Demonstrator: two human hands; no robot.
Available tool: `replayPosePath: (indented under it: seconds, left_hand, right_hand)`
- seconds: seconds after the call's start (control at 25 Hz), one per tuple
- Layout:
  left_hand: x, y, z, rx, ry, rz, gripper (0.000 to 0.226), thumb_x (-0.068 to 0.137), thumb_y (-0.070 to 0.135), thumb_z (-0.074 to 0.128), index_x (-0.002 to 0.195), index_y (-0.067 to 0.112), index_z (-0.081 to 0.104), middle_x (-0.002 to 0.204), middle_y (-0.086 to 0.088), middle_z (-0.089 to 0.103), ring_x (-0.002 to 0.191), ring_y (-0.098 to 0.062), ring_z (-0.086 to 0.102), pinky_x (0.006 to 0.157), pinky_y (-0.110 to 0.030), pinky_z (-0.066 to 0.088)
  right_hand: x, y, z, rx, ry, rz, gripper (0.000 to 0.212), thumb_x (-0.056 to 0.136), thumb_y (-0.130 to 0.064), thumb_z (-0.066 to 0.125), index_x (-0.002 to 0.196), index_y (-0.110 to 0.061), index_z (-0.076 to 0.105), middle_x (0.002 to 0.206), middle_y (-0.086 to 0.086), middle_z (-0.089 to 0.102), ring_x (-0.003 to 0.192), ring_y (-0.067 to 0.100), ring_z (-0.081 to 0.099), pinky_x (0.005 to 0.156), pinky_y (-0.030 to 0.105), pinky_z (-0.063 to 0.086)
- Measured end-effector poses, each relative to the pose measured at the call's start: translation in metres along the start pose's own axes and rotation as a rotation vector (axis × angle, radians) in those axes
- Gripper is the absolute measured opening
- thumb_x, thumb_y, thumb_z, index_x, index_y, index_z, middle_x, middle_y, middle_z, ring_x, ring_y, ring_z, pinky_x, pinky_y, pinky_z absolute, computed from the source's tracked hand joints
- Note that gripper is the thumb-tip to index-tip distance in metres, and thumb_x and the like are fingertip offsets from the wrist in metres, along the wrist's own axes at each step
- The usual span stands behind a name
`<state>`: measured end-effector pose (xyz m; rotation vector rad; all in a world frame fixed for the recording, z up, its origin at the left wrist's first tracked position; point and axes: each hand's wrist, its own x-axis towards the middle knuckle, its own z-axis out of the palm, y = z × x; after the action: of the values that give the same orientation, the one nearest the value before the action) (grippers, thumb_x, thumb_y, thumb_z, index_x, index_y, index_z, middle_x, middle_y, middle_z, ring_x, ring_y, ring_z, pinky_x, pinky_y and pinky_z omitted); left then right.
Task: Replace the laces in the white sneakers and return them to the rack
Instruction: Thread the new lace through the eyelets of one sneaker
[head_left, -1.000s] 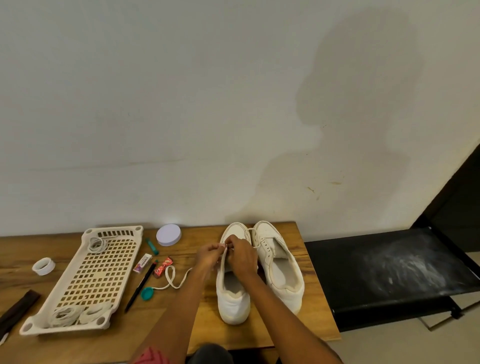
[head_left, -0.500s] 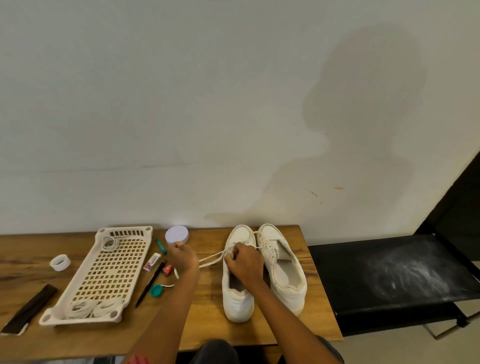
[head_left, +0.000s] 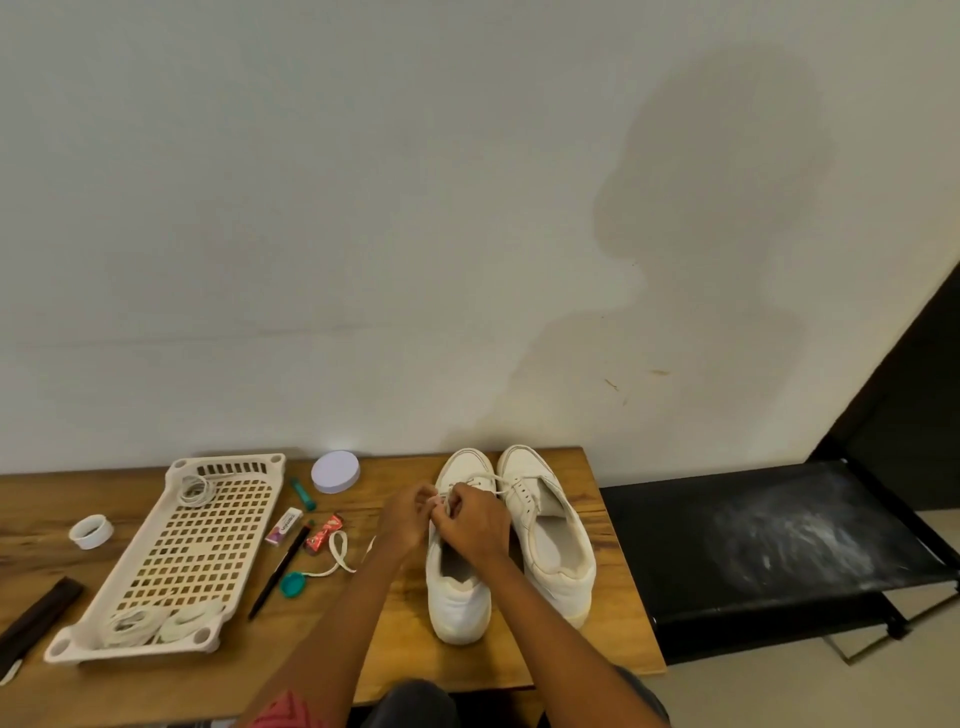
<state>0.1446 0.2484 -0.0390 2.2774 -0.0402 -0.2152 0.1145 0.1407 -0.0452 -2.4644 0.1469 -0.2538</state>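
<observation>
Two white sneakers stand side by side on the wooden table (head_left: 618, 629), toes toward the wall. Both my hands meet over the eyelets of the left sneaker (head_left: 457, 597). My left hand (head_left: 402, 519) and my right hand (head_left: 475, 522) each pinch the white lace (head_left: 340, 553) there. The lace's free end loops on the table to the left of the shoe. The right sneaker (head_left: 553, 545) is partly laced near its toe, and a strand runs across from it to the left shoe.
A cream perforated rack tray (head_left: 192, 551) lies at left with coiled laces in it. Between it and the shoes lie a pen (head_left: 278, 571), a teal cap (head_left: 292, 585), small packets and a round white lid (head_left: 335, 471). A tape roll (head_left: 91, 531) sits far left. A black bench (head_left: 769, 540) stands at right.
My left hand had pulled the lace out to the left; it has come back to the left sneaker's eyelets beside my right hand. The lace end has dropped into a loop on the table.
</observation>
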Motion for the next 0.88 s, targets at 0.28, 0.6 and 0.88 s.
replayPosePath:
  seconds: [0.28,0.6,0.88]
  left_hand:
    - [0.003,-0.012,0.008,0.034,0.222,-0.228,0.016,0.094,0.008,0.048,0.094,0.007,0.065,0.1,-0.01,0.064,0.087,-0.02,0.056,0.072,-0.027,0.045]
    - [-0.026,-0.084,-0.044,0.322,0.256,-0.559,0.03,0.093,0.018,0.05,0.118,0.003,0.058,0.121,-0.016,0.06,0.112,-0.03,0.057,0.092,-0.037,0.048]
    - [0.01,-0.012,-0.003,0.225,0.144,-0.101,0.031,0.092,0.014,0.055,0.123,0.01,0.051,0.126,-0.01,0.056,0.112,-0.026,0.055,0.091,-0.031,0.048]
  right_hand:
    - [0.001,0.001,-0.001,0.021,0.009,-0.003,0.019,0.087,-0.035,0.054,0.075,-0.019,0.055,0.069,0.0,0.057,0.064,0.011,0.048,0.05,0.015,0.028]
    - [-0.003,-0.004,-0.005,0.041,-0.001,0.045,0.02,0.079,-0.038,0.052,0.069,-0.021,0.049,0.065,-0.007,0.052,0.061,0.011,0.048,0.047,0.014,0.026]
    - [-0.002,-0.002,-0.005,0.035,-0.008,0.04,0.019,0.085,-0.036,0.056,0.076,-0.019,0.057,0.072,-0.001,0.058,0.066,0.009,0.049,0.052,0.015,0.034]
